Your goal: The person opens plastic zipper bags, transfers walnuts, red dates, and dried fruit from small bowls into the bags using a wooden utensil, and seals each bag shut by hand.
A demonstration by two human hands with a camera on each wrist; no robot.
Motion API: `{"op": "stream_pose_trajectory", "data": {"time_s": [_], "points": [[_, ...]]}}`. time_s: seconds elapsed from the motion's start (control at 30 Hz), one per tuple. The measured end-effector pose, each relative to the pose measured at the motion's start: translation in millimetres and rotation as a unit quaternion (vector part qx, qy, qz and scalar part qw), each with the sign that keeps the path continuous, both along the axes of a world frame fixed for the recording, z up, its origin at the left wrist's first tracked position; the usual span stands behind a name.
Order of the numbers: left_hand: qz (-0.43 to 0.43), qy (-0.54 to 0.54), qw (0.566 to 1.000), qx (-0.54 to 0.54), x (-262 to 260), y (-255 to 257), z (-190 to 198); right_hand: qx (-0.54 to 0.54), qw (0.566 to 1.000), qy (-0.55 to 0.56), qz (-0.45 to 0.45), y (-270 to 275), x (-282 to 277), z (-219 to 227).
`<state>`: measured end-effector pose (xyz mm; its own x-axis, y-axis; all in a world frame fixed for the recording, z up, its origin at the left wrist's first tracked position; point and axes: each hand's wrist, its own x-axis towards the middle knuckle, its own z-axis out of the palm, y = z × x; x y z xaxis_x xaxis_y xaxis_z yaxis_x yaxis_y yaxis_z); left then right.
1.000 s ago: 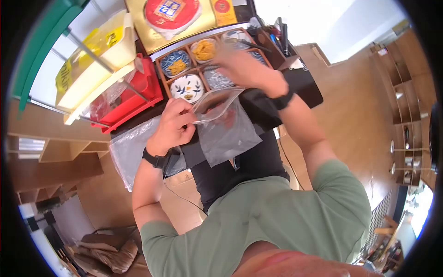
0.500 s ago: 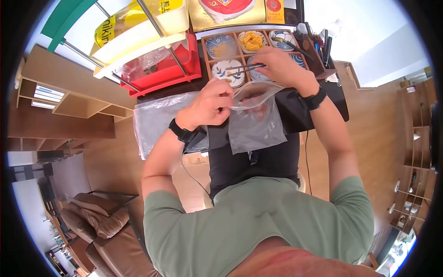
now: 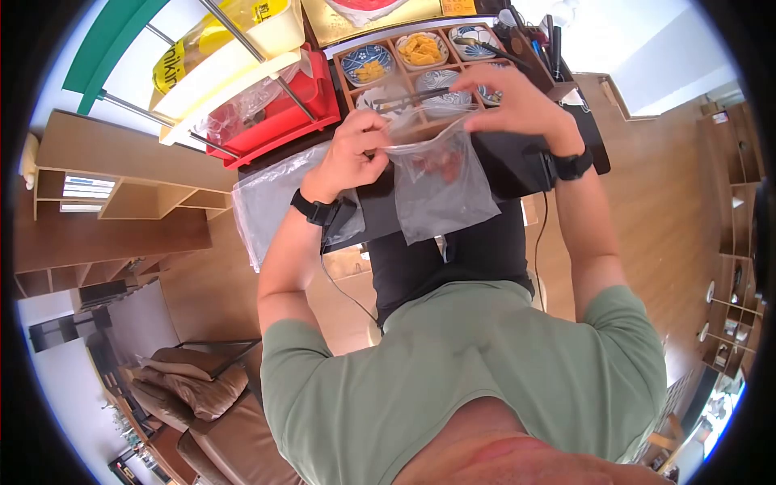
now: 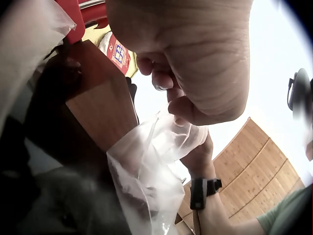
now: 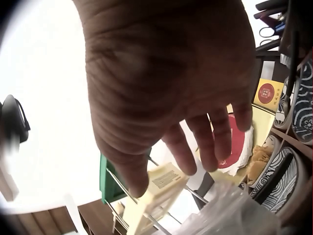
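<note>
One clear bag [image 3: 446, 198]: left hand [image 3: 352, 158] pinches its rim [image 3: 414, 148], right hand [image 3: 521, 105] spread beside it

I pinch the clear bag [image 3: 444, 190] with my left hand [image 3: 349, 158], my right hand [image 3: 517, 105] open beside its mouth, the divided tray [image 3: 343, 86] beyond.

The right hand [image 3: 517, 101] has let go of the black tweezers [image 3: 420, 96], which now lie across the tray's dishes. Its fingers have opened and spread beside the right edge of the bag [image 3: 444, 194], whose mouth, a gaping oval before, has changed shape, its upper film lifted.
</note>
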<state>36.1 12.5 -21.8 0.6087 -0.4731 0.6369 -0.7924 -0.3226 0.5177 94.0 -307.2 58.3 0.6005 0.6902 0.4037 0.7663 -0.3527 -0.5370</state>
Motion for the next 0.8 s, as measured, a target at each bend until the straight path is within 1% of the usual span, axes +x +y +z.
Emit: {"op": "stream_pose_trajectory", "data": {"time_s": [0.03, 0.07, 0.13, 0.2, 0.27, 0.3, 0.37, 0.4, 0.43, 0.47, 0.53, 0.6, 0.63, 0.7, 0.73, 0.77, 0.8], "points": [[-0.002, 0.006, 1.000, -0.003, 2.0, -0.8, 0.1, 0.015, 0.999, 0.005, 0.036, -5.5, -4.5, -6.1], [-0.005, 0.006, 1.000, -0.001, 3.9, -2.0, 0.4, 0.017, 0.999, 0.005, 0.033, -9.5, -5.0, -14.3], [-0.014, 0.008, 1.000, -0.008, 7.1, -6.6, 1.4, -0.039, 0.997, 0.054, 0.024, -15.0, -5.7, -28.4], [-0.029, 0.014, 0.999, -0.018, 13.0, -11.1, 5.4, -0.014, 0.999, 0.028, 0.025, -22.4, -10.2, -28.2], [-0.048, 0.060, 0.997, 0.009, 13.5, -14.0, 19.4, 0.039, 0.989, 0.124, -0.073, -32.0, -20.0, -14.8], [-0.044, 0.057, 0.997, 0.012, 13.4, -16.5, 26.8, 0.078, 0.988, 0.102, -0.089, -38.4, -18.6, -16.0], [-0.083, 0.072, 0.994, 0.005, 12.9, -22.2, 41.9, 0.071, 0.990, 0.099, -0.073, -41.8, -22.0, -5.7], [-0.077, 0.070, 0.995, 0.008, 13.0, -24.7, 48.1, 0.061, 0.991, 0.100, -0.063, -42.7, -23.4, -2.2], [-0.095, 0.081, 0.992, 0.011, 13.6, -27.1, 53.9, 0.074, 0.994, 0.058, -0.061, -43.9, -22.1, -2.6], [-0.112, 0.090, 0.989, 0.015, 15.7, -30.1, 59.8, 0.078, 0.994, 0.054, -0.056, -47.4, -20.1, 0.2], [-0.098, 0.089, 0.991, 0.014, 15.3, -36.2, 69.2, 0.109, 0.984, 0.098, -0.106, -55.2, -20.5, 6.6], [-0.072, 0.109, 0.990, 0.044, 15.3, -41.1, 80.4, 0.114, 0.982, 0.108, -0.102, -56.8, -21.1, 10.8], [-0.072, 0.110, 0.990, 0.046, 15.4, -42.9, 84.5, 0.103, 0.984, 0.098, -0.106, -59.3, -18.8, 10.8], [-0.046, 0.120, 0.990, 0.065, 19.0, -43.3, 93.2, 0.097, 0.985, 0.085, -0.113, -62.4, -11.6, 8.4], [-0.048, 0.120, 0.989, 0.068, 20.1, -43.0, 95.0, 0.153, 0.979, 0.088, -0.105, -61.7, -8.0, 3.6], [-0.056, 0.168, 0.984, 0.038, 21.0, -41.9, 95.9, 0.210, 0.969, 0.091, -0.098, -62.8, -5.3, 0.3], [-0.064, 0.215, 0.975, 0.008, 22.7, -40.5, 96.7, 0.213, 0.968, 0.091, -0.101, -66.4, -2.7, -1.0]]}}
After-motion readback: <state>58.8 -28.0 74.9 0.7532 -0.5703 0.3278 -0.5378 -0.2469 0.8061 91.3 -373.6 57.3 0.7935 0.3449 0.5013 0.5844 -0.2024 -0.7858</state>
